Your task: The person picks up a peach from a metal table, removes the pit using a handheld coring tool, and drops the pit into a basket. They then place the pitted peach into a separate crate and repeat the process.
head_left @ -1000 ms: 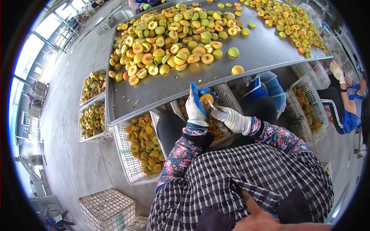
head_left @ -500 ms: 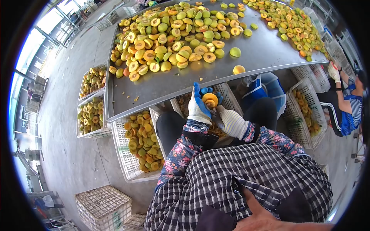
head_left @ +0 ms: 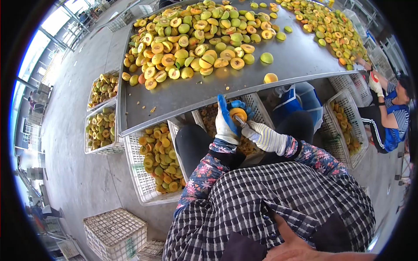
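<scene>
My left hand (head_left: 227, 122), in a white glove with blue fingers, holds a halved yellow-orange fruit (head_left: 237, 115) just beyond the metal table's (head_left: 183, 104) near edge. My right hand (head_left: 263, 136), in a striped white glove, is closed round a small metal tool (head_left: 241, 122) whose end meets the fruit's cut face. Below both hands sits a crate (head_left: 261, 114) with orange-brown pieces inside, partly hidden by the gloves. On the table lies a large pile of halved fruit (head_left: 187, 43), and a single fruit (head_left: 270, 78) rests near its edge.
Crates of fruit halves (head_left: 161, 161) stand left of my legs, with others (head_left: 102, 128) farther left. A blue bucket (head_left: 305, 100) is under the table. An upturned crate (head_left: 115, 230) stands at the lower left. A co-worker (head_left: 394, 108) sits at the right, beside another fruit pile (head_left: 331, 30).
The tool's end has come up onto the fruit, and my right hand has shifted slightly right. The co-worker's arm now reaches to the fruit on the table.
</scene>
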The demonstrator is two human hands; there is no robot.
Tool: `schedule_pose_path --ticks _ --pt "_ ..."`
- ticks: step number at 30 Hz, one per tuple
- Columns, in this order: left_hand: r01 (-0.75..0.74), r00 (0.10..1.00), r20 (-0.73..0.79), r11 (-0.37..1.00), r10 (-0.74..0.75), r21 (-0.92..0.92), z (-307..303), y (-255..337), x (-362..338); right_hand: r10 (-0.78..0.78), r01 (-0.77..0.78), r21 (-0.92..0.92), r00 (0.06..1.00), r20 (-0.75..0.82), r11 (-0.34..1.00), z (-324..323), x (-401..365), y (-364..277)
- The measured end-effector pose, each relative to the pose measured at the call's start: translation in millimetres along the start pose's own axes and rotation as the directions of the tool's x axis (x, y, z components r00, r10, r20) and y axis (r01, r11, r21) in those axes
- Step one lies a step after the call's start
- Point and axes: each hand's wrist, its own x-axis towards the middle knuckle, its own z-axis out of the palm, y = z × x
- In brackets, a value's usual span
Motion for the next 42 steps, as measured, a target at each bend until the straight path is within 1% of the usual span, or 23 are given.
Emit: schedule_pose_path --ticks 2,3,5,6,7,9,12,16,18,20,23,26,28,30,31,33,34,35,36,37,38,40,42 --pt "0.064 0.997 -0.038 0.995 -0.067 -0.073 -4 -1 4 0.343 -0.362 0.299 0.932 0.115 0.883 0 -4 -9" --pt "0.086 0.995 -0.044 0.992 -0.090 -0.091 -3 0 4 0.348 -0.373 0.326 0.928 0.132 0.869 0 -5 -6" --pt "0.128 0.989 -0.054 0.983 -0.136 -0.131 1 4 2 0.142 -0.144 0.233 0.990 0.026 0.962 5 -4 7" --pt "0.120 0.989 -0.070 0.986 -0.129 -0.118 4 6 3 -0.101 0.106 0.080 0.993 -0.063 0.991 12 2 15" --pt "0.114 0.988 -0.089 0.988 -0.124 -0.104 6 7 2 -0.348 0.339 -0.089 0.931 -0.112 0.937 17 5 22" --pt "0.116 0.984 -0.120 0.988 -0.129 -0.105 9 7 0 -0.348 0.318 -0.237 0.933 -0.094 0.918 17 0 25" --pt "0.235 0.969 0.141 0.929 -0.202 -0.286 -8 7 9 -0.346 0.301 -0.374 0.936 -0.059 0.877 14 -5 24" --pt "0.179 0.982 -0.011 0.945 -0.189 -0.274 -5 8 8 -0.374 0.314 -0.452 0.926 -0.049 0.835 16 -8 22" --pt "0.123 0.992 0.061 0.954 -0.111 -0.274 -8 6 9 -0.409 0.344 -0.481 0.912 -0.035 0.807 13 -11 18" --pt "0.074 0.994 0.093 0.954 -0.049 -0.290 -11 9 8 -0.343 0.298 -0.448 0.939 -0.021 0.843 3 -16 26" --pt "0.032 0.992 0.128 0.955 0.007 -0.296 -10 27 3 -0.267 0.185 -0.583 0.962 -0.058 0.791 -13 -20 30" --pt "0.007 0.993 0.112 0.961 0.025 -0.276 -10 37 -2 -0.330 0.143 -0.672 0.931 -0.158 0.727 -26 -18 29" --pt "-0.025 0.997 0.061 0.966 0.042 -0.257 -16 45 -7 -0.343 0.143 -0.718 0.929 -0.140 0.681 -29 -15 15" --pt "-0.080 0.994 0.049 0.969 0.094 -0.232 -30 63 -17 -0.240 0.082 -0.756 0.965 -0.102 0.650 -34 -17 -5" --pt "-0.177 0.976 0.093 0.964 0.198 -0.199 -33 77 -32 -0.191 0.053 -0.775 0.978 -0.088 0.630 -38 -16 -11" --pt "-0.328 0.941 -0.047 0.936 0.336 0.130 -64 111 -50 -0.215 0.085 -0.724 0.972 -0.089 0.684 -45 -17 -11" --pt "-0.387 0.912 0.005 0.857 0.410 0.340 -80 130 -63 -0.223 0.100 -0.695 0.971 -0.090 0.712 -50 -18 -8" --pt "-0.424 0.825 0.051 0.556 0.563 0.715 -77 145 -86 -0.274 0.134 -0.699 0.957 -0.092 0.702 -57 -17 0" --pt "-0.305 0.807 0.006 0.407 0.591 0.861 -104 161 -87 -0.255 0.105 -0.727 0.962 -0.099 0.678 -62 -19 -9" --pt "-0.265 0.814 -0.120 0.548 0.569 0.793 -135 171 -85 -0.275 0.128 -0.701 0.956 -0.101 0.702 -68 -18 -12" --pt "-0.102 0.786 0.114 -0.055 0.608 0.993 -160 184 -93 -0.296 0.152 -0.674 0.950 -0.103 0.723 -73 -15 -15" --pt "-0.178 0.771 -0.127 0.403 0.624 0.898 -156 195 -94 -0.304 0.193 -0.562 0.946 -0.109 0.804 -86 -7 -20" --pt "-0.224 0.783 -0.103 0.432 0.614 0.873 -132 208 -91 -0.339 0.269 -0.366 0.930 -0.142 0.891 -92 4 -34"
